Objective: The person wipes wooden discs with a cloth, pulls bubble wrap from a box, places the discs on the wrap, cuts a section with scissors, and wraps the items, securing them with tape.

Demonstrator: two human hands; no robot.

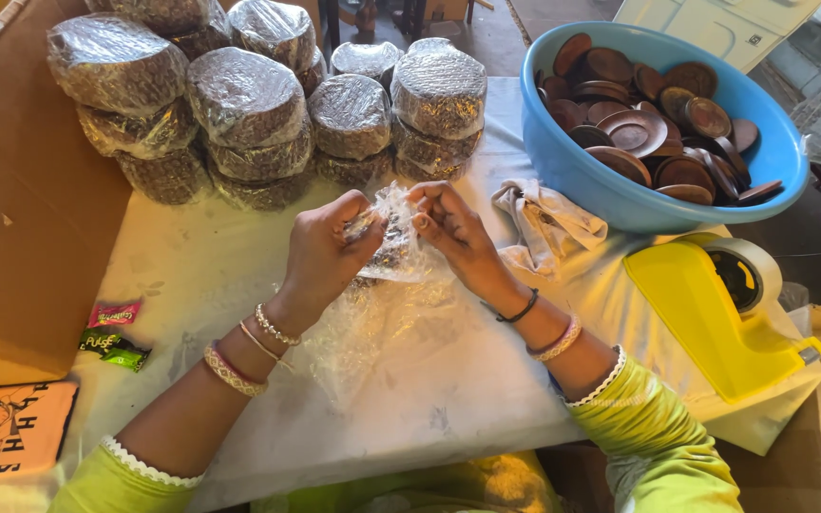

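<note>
Nearest to us, two forearms in lime-green sleeves reach out over the white-covered worktop. The left wrist carries three bangles, the right wrist a black band and one pink bangle. Our left hand is closed around the left side of a small bubble-wrapped stack, fingers curled over the clear film. Our right hand pinches the film at the top right of the same stack with its fingertips. The stack sits between both hands, just above the worktop, and one loose sheet of bubble wrap trails from it toward us.

At the left edge lie one orange printed card and two small sweet wrappers, one pink and one green, beside a flat brown cardboard sheet. To the right stands one yellow tape dispenser with a single roll of pale tape in it. One crumpled white cloth lies just beyond the right hand.

Farther off, a pile of finished bubble-wrapped bundles is stacked in tiers; we count about fifteen showing, though some are hidden behind others. At the far right, one blue plastic basin holds many brown round discs, too overlapped to count exactly.
</note>
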